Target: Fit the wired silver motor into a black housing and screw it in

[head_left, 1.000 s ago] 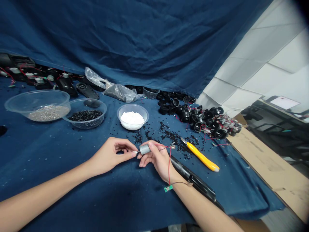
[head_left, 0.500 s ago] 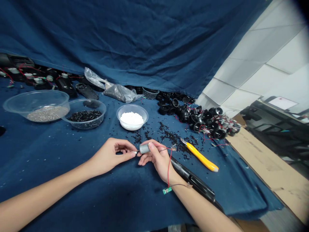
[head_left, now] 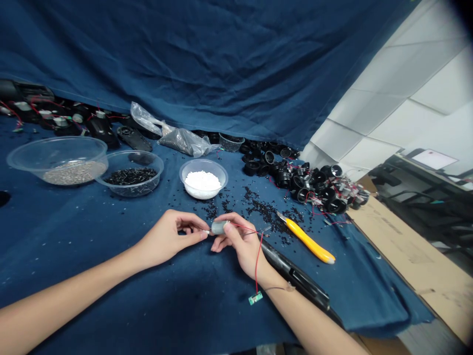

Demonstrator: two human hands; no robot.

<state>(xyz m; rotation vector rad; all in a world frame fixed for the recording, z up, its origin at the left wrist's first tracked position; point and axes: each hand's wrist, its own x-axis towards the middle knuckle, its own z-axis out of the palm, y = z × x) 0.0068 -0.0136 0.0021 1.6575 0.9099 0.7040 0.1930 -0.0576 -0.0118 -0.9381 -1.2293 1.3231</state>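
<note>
My right hand (head_left: 239,243) is closed round a small grey cylindrical motor (head_left: 218,227). Red and black wires run from the motor down to a tiny green circuit board (head_left: 255,298) hanging by my wrist. My left hand (head_left: 170,236) pinches a small white part against the motor's left end, thumb and forefinger pressed together. Both hands hover just above the blue cloth (head_left: 111,276) near the table's middle.
A yellow-handled tool (head_left: 306,238) and a black tool (head_left: 295,276) lie right of my hands. Behind stand clear bowls of grey bits (head_left: 59,160), black bits (head_left: 130,173) and white bits (head_left: 203,178). Loose black pellets, plastic bags (head_left: 173,135) and a pile of black wired parts (head_left: 314,185) lie further back.
My right hand has rolled slightly over the motor, covering more of it. The dangling circuit board has dropped a little lower. My left hand stays pinched at the motor's end.
</note>
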